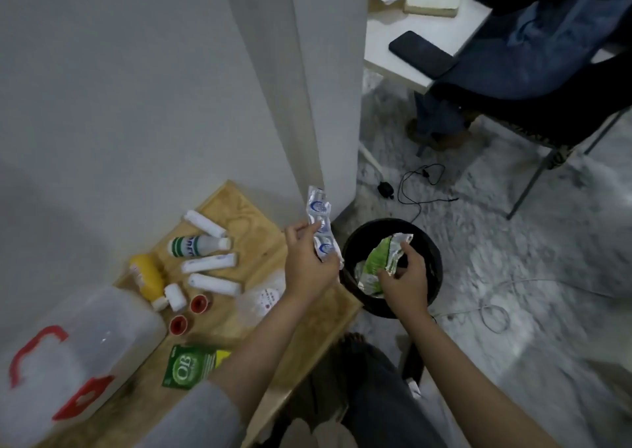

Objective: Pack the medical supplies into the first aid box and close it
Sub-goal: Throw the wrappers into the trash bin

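Note:
My left hand [307, 262] holds a white strip packet with blue round prints [319, 221] upright, above the right edge of the wooden board [239, 204]. My right hand [405, 276] grips a crumpled green and silver wrapper [379, 259] over the black bin [434, 259]. The translucent first aid box [75, 351] with red handle and latch lies at the lower left. On the board lie white bandage rolls [205, 223], a white and green bottle [196, 245], a yellow bottle [147, 276], two red caps [199, 303], a green box [191, 365] and a clear bag [265, 298].
A white wall corner [325, 105] rises behind the board. The bin stands on the grey floor with loose cables [420, 187] around it. A white table [393, 57] with a black phone [422, 54] and a chair with a seated person [530, 57] are at the upper right.

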